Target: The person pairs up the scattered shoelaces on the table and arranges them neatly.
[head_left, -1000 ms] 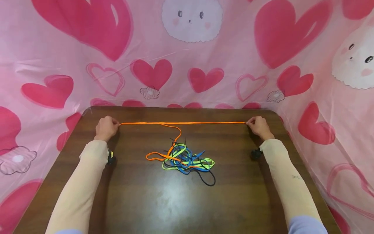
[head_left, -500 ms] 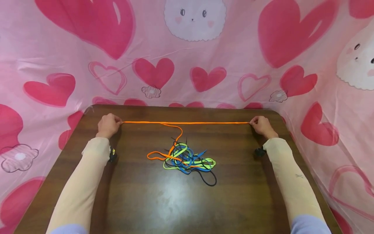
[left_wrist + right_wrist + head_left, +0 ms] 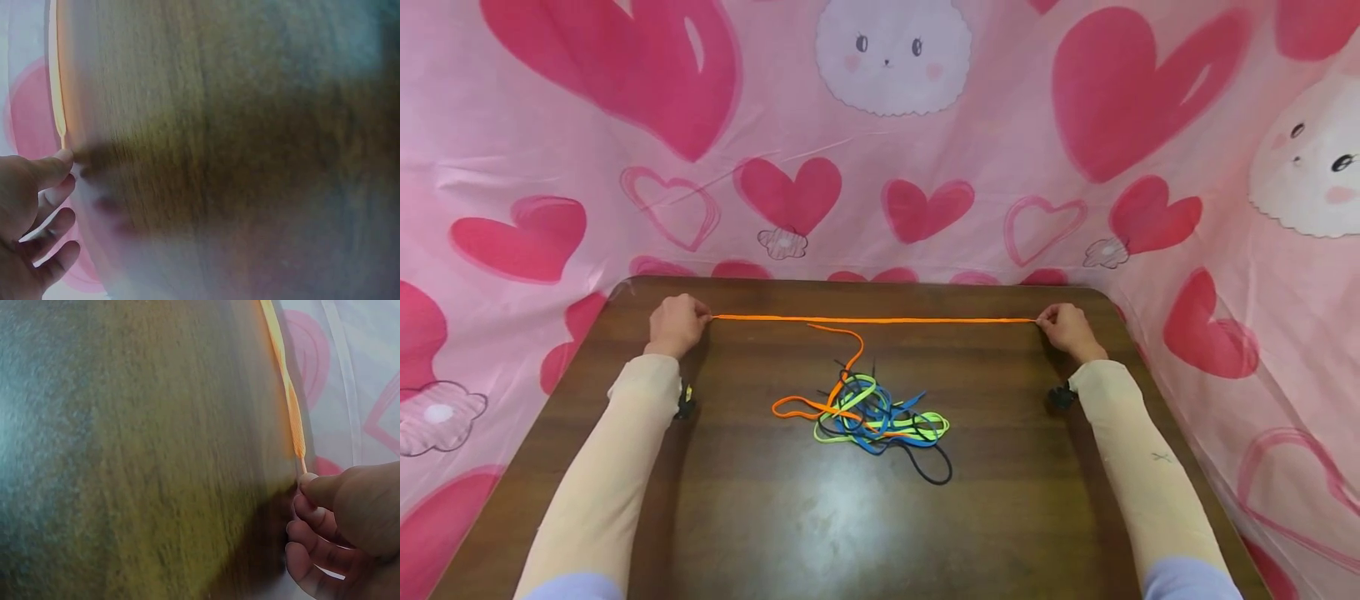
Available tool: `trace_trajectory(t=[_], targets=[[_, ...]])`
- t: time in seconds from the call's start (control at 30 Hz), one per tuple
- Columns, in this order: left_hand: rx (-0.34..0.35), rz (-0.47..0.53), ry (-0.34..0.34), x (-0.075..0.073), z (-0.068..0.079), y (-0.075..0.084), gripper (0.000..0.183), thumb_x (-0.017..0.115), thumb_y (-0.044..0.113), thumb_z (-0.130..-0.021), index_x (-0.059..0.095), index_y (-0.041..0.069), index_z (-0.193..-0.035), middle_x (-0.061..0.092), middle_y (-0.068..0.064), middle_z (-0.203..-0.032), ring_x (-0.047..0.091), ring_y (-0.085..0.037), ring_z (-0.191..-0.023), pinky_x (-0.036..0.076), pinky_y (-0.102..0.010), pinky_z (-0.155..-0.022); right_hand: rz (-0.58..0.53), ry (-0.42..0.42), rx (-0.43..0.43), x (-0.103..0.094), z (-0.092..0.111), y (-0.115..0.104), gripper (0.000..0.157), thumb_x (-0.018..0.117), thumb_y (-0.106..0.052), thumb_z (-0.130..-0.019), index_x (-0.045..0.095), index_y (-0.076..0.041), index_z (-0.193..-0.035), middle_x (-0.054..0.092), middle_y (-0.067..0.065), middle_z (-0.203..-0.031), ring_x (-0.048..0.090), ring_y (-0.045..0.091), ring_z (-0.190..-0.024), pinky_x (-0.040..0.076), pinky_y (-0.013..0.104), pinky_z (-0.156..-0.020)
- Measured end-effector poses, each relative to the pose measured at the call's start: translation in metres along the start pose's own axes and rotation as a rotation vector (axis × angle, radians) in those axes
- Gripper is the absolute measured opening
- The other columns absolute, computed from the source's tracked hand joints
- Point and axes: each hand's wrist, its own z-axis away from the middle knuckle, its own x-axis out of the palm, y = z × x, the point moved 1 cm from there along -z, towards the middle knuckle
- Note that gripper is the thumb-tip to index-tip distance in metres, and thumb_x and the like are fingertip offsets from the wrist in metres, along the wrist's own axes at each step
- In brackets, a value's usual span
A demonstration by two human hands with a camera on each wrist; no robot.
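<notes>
The left hand (image 3: 677, 323) and right hand (image 3: 1070, 330) pinch the orange lace (image 3: 895, 321) at its two ends, tips out of sight, holding it straight near the far edge of the table (image 3: 752, 517). Overlaps hide much of the tangle (image 3: 868, 408); room lies between it and either hand.

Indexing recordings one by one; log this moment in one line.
left hand: pinches orange lace end | right hand: pinches opposite end | orange lace: straight | tangled laces: on table

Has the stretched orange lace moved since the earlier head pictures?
Yes; the stretched lace has shifted slightly off the loose orange lace tip, toward the brown wooden table's far edge.
</notes>
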Motion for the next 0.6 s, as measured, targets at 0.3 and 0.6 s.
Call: trace_trajectory(t=[0.3, 0.6], targets=[[0.02, 0.013, 0.089, 0.002, 0.003, 0.0, 0.014, 0.068, 0.007, -0.092, 0.077, -0.001, -0.099, 0.072, -0.028, -0.102, 0.064, -0.051, -0.097, 0.049, -0.063, -0.079, -0.024, 0.029, 0.002, 0.001, 0.0, -0.001, 0.022, 0.06, -0.013, -0.1, 0.068, 0.007, -0.103, 0.068, 0.026, -0.098, 0.058, 0.037, -0.087, 0.046, 0.046, -0.078], [0.126, 0.029, 0.132, 0.004, 0.005, 0.034, 0.024, 0.065, 0.002, -0.086, 0.075, -0.005, -0.106, 0.071, -0.029, -0.102, 0.064, -0.051, -0.095, 0.05, -0.062, -0.077, -0.053, 0.087, 0.033, -0.005, 0.005, -0.013, 0.035, 0.058, -0.018, -0.101, 0.062, 0.009, -0.122, 0.067, 0.029, -0.106, 0.062, 0.04, -0.093, 0.05, 0.051, -0.08]])
